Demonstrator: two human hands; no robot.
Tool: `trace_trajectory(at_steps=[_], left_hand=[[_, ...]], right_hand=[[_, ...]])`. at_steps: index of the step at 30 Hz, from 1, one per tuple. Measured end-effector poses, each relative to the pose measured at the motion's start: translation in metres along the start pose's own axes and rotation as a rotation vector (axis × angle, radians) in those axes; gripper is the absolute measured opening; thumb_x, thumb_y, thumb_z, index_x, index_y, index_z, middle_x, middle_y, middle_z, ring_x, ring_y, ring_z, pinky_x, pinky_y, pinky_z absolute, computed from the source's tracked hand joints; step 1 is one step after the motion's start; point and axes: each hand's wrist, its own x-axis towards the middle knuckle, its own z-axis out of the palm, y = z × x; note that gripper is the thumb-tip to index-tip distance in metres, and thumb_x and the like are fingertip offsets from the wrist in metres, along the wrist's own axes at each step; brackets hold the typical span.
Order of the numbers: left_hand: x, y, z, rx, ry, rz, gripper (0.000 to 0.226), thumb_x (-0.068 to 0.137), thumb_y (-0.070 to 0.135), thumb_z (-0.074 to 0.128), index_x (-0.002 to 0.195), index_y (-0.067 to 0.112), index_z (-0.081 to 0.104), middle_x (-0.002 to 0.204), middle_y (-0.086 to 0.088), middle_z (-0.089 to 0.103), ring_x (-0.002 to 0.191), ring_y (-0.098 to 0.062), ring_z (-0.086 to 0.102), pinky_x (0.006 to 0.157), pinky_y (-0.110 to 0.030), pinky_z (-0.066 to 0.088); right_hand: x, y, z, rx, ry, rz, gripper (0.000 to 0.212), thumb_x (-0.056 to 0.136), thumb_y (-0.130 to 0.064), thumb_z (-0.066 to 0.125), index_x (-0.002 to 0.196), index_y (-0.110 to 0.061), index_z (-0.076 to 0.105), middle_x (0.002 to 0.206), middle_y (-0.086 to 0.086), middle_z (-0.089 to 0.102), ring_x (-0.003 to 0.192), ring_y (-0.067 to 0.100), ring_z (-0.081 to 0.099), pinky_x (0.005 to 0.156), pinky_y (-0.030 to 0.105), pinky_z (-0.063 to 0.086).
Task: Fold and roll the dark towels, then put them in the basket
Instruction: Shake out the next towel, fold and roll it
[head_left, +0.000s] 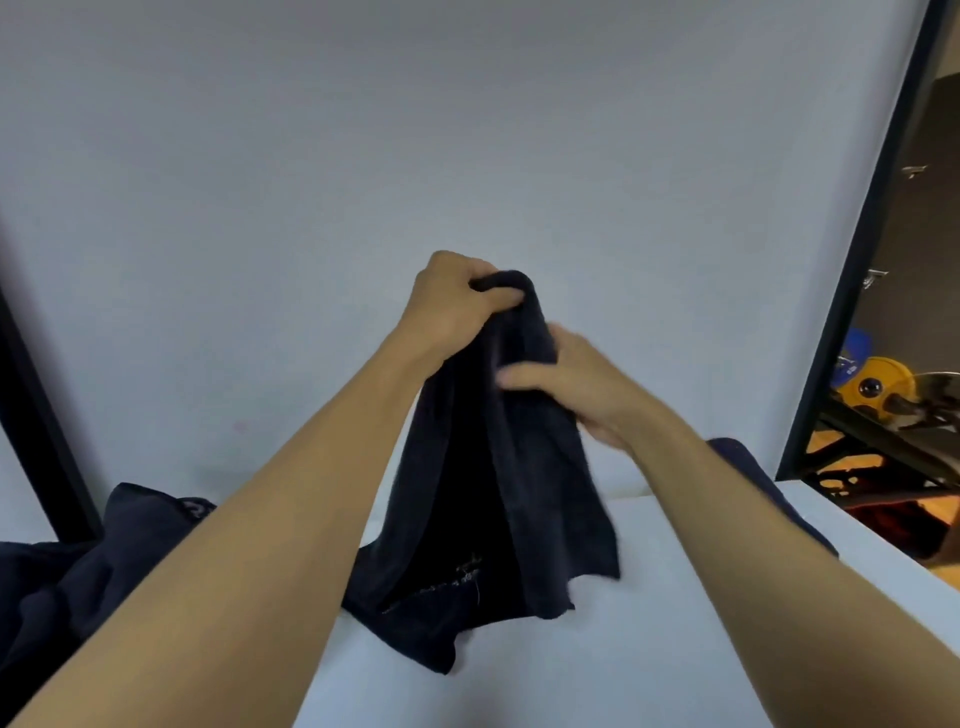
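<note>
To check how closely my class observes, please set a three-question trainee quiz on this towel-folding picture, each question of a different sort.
1. True or false: the raised towel is already rolled tight.
2. Where does the left hand grip it? A. at its top B. at its lower hem C. nowhere
3. Fill in: its lower end rests on the white ____.
Key: 1 false, it hangs loose; 2 A; 3 table.
</note>
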Motion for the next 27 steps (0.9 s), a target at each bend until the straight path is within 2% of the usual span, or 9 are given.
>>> trace_trajectory(at_steps=[3, 6, 9, 12, 14, 16, 20, 22, 27], left_hand=[[0.006, 0.003, -0.004, -0.069, 0.14, -0.014, 0.029, 0.084, 0.025, 0.072, 0.078, -0.003, 0.067, 0.075, -0.011, 0.066, 0.066, -0.02, 0.061, 0.063, -0.033, 0.052], [0.01, -0.005, -0.023, -0.113, 0.282, -0.069, 0.029, 0.085, 0.028, 0.071, 0.072, 0.004, 0.064, 0.071, -0.004, 0.061, 0.065, -0.013, 0.057, 0.062, -0.029, 0.049], [0.013, -0.026, -0.048, -0.202, 0.415, -0.163, 0.021, 0.086, 0.03, 0.071, 0.075, 0.013, 0.068, 0.081, -0.003, 0.068, 0.076, -0.018, 0.065, 0.069, -0.03, 0.056], [0.014, -0.045, -0.07, -0.271, 0.474, -0.261, 0.014, 0.088, 0.027, 0.068, 0.09, 0.014, 0.073, 0.096, -0.006, 0.072, 0.093, -0.023, 0.069, 0.084, -0.038, 0.058], [0.014, -0.051, -0.081, -0.297, 0.463, -0.301, 0.008, 0.09, 0.022, 0.066, 0.088, 0.016, 0.071, 0.094, -0.004, 0.071, 0.089, -0.021, 0.068, 0.079, -0.034, 0.058], [0.017, -0.056, -0.091, -0.267, 0.429, -0.317, 0.008, 0.09, 0.018, 0.067, 0.083, 0.017, 0.069, 0.09, -0.002, 0.07, 0.085, -0.018, 0.066, 0.07, -0.027, 0.054], [0.04, -0.057, -0.11, -0.096, 0.375, -0.362, 0.005, 0.087, 0.017, 0.071, 0.089, 0.013, 0.07, 0.079, 0.002, 0.063, 0.064, -0.012, 0.052, 0.059, -0.022, 0.043], [0.061, -0.05, -0.116, -0.191, 0.402, -0.408, 0.014, 0.087, 0.014, 0.071, 0.1, 0.01, 0.069, 0.083, -0.002, 0.063, 0.057, -0.014, 0.051, 0.048, -0.02, 0.045], [0.113, -0.011, -0.127, -0.559, 0.435, -0.286, 0.028, 0.094, 0.006, 0.061, 0.122, 0.002, 0.058, 0.112, -0.012, 0.063, 0.087, -0.028, 0.07, 0.075, -0.037, 0.061]], right_hand=[[-0.009, 0.03, 0.005, -0.207, -0.114, 0.163, 0.025, 0.08, -0.007, 0.063, 0.104, -0.009, 0.069, 0.096, 0.005, 0.074, 0.09, 0.019, 0.07, 0.081, 0.028, 0.056], [-0.016, 0.054, -0.015, -0.394, -0.124, 0.284, 0.01, 0.082, -0.009, 0.056, 0.077, -0.012, 0.064, 0.07, -0.004, 0.062, 0.069, 0.014, 0.057, 0.065, 0.024, 0.048], [-0.014, 0.064, -0.05, -0.597, 0.05, 0.273, 0.014, 0.08, -0.011, 0.054, 0.066, -0.014, 0.052, 0.062, -0.001, 0.052, 0.059, 0.016, 0.048, 0.056, 0.026, 0.04], [-0.005, 0.055, -0.081, -0.66, 0.261, 0.123, 0.016, 0.085, -0.009, 0.052, 0.075, -0.017, 0.062, 0.069, 0.0, 0.065, 0.057, 0.016, 0.059, 0.052, 0.014, 0.042], [0.004, 0.041, -0.097, -0.756, 0.362, 0.037, 0.018, 0.091, -0.013, 0.053, 0.082, -0.021, 0.067, 0.073, -0.001, 0.069, 0.063, 0.018, 0.063, 0.056, 0.015, 0.044], [0.015, 0.024, -0.109, -0.78, 0.462, 0.016, 0.015, 0.094, -0.022, 0.057, 0.086, -0.021, 0.07, 0.072, -0.001, 0.065, 0.07, 0.021, 0.059, 0.062, 0.026, 0.043], [0.044, -0.019, -0.122, -0.184, 0.5, 0.072, 0.017, 0.096, -0.014, 0.054, 0.101, -0.01, 0.07, 0.071, 0.008, 0.067, 0.052, 0.017, 0.06, 0.046, 0.022, 0.046], [0.064, -0.044, -0.126, 0.038, 0.459, 0.036, 0.019, 0.098, -0.011, 0.05, 0.109, -0.01, 0.066, 0.091, 0.01, 0.073, 0.071, 0.022, 0.073, 0.058, 0.026, 0.059], [0.113, -0.108, -0.134, 0.296, 0.459, -0.205, 0.021, 0.099, -0.014, 0.052, 0.117, -0.013, 0.062, 0.115, 0.008, 0.068, 0.101, 0.028, 0.068, 0.082, 0.043, 0.06]])
